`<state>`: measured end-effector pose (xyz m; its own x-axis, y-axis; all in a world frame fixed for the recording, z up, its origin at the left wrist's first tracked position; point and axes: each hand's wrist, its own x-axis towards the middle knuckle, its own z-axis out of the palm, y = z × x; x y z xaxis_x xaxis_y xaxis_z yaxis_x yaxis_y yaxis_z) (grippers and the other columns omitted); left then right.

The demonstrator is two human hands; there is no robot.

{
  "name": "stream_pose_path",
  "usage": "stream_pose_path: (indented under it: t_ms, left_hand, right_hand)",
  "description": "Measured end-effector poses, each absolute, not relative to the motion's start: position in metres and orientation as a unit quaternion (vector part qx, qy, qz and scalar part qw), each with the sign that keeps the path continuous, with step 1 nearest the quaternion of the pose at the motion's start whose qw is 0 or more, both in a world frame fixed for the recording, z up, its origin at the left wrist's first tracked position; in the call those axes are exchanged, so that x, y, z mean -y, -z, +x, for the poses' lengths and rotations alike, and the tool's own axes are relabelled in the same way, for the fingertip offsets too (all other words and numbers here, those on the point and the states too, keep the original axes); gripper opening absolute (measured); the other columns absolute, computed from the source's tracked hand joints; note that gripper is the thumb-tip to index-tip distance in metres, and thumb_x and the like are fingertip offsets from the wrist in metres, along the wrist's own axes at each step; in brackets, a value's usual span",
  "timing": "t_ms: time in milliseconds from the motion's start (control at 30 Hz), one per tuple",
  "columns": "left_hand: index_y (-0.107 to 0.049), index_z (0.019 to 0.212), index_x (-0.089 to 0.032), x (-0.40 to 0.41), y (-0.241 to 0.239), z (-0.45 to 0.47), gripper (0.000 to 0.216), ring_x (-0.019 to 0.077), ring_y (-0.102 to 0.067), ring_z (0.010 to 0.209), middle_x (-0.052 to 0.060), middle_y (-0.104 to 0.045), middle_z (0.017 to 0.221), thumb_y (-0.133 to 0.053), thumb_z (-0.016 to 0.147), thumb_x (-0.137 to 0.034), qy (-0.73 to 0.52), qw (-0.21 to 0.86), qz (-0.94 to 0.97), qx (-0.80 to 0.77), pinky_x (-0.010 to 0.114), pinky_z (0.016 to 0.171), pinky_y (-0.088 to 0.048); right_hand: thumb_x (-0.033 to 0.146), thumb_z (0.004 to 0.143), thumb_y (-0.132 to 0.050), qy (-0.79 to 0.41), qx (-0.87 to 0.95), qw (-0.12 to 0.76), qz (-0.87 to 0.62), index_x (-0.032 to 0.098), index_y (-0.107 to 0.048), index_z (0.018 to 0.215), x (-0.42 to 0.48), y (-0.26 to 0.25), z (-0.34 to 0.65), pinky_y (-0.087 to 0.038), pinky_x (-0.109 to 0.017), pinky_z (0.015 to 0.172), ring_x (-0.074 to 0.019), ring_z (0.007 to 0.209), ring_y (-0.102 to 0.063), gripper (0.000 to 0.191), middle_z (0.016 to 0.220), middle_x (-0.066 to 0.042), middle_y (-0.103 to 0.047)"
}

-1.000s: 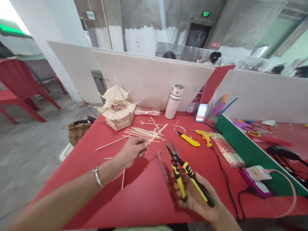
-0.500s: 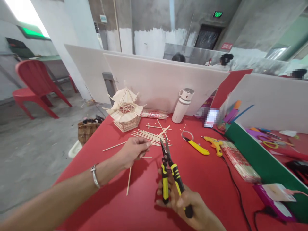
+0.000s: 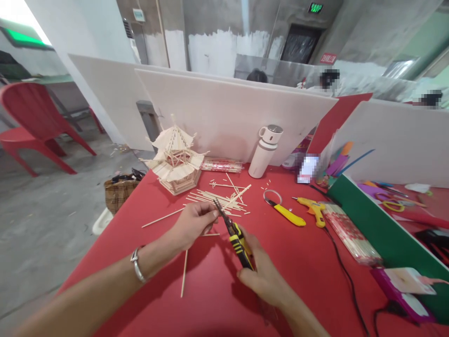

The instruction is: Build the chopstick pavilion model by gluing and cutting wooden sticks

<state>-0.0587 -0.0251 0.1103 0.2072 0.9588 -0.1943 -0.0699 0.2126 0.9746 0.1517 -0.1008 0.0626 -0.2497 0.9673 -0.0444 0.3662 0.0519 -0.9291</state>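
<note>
My left hand (image 3: 194,222) pinches a thin wooden stick (image 3: 238,195) that slants up and to the right over the red table (image 3: 217,290). My right hand (image 3: 261,276) grips yellow-and-black cutting pliers (image 3: 234,234). Their jaws meet the stick just beside my left fingertips. A pile of similar sticks (image 3: 213,197) lies on the table right behind both hands. One loose stick (image 3: 184,277) lies below my left wrist.
A wooden stick pagoda model (image 3: 175,158) stands at the back left, a white bottle (image 3: 264,150) near the white partition. A yellow utility knife (image 3: 286,214), glue gun (image 3: 310,206) with black cord, and wrapped stick packs (image 3: 347,231) lie to the right. Other people sit beyond the partition.
My right hand swung the pliers down and left, from upright in mid-air to the stick held by my left hand. The left hand stayed in place.
</note>
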Motion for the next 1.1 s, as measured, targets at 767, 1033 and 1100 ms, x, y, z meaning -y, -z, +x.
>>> stream_pose_path:
  t_ms: [767, 1033, 1100]
  left_hand:
    - [-0.071, 0.072, -0.013, 0.044, -0.115, -0.076, 0.043, 0.0070, -0.042, 0.044, 0.002, -0.058, 0.059, -0.078, 0.077, -0.055, -0.467, 0.538, 0.579, -0.396, 0.022, 0.043, -0.034]
    - [-0.075, 0.074, -0.016, 0.049, -0.112, -0.079, 0.029, 0.0137, -0.055, 0.059, 0.005, -0.064, 0.067, -0.078, 0.080, -0.044, -0.463, 0.515, 0.603, -0.396, 0.024, 0.053, -0.045]
    - [-0.076, 0.076, -0.015, 0.050, -0.113, -0.079, 0.027, 0.0160, -0.059, 0.065, 0.007, -0.066, 0.070, -0.077, 0.081, -0.042, -0.463, 0.516, 0.606, -0.390, 0.026, 0.059, -0.049]
  right_hand:
    - [0.014, 0.067, -0.062, -0.313, 0.736, 0.270, -0.535, 0.030, -0.015, 0.162, 0.114, -0.061, 0.146, -0.043, -0.055, 0.109, -0.0344, 0.127, -0.050, 0.107, 0.139, -0.014, -0.044]
    - [0.014, 0.069, -0.060, -0.304, 0.737, 0.281, -0.534, 0.026, -0.023, 0.160, 0.115, -0.054, 0.143, -0.038, -0.058, 0.112, -0.0369, 0.132, -0.046, 0.098, 0.141, -0.015, -0.047]
    - [0.016, 0.071, -0.062, -0.283, 0.741, 0.290, -0.535, 0.025, -0.026, 0.159, 0.115, -0.050, 0.141, -0.037, -0.059, 0.112, -0.0384, 0.133, -0.046, 0.095, 0.143, -0.016, -0.047]
